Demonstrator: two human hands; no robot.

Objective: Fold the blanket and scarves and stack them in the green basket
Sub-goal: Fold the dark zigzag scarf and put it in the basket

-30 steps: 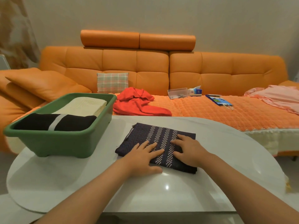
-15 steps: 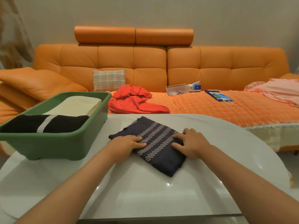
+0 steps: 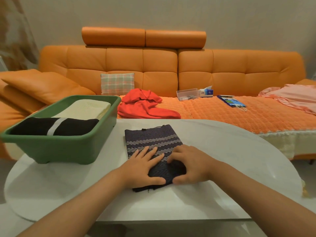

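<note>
The navy striped scarf has swung from slantwise to lengthwise on the counter, beside the green basket. The left grip presses it flat, fingers spread. The right grip curls round its near edge, probably ready for another fold.

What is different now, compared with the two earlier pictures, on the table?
The dark blue scarf was turned clockwise; its long side now runs away from the person. The left hand lies flat on its near end, and the right hand now curls its fingers on it there. The green basket stayed put.
</note>
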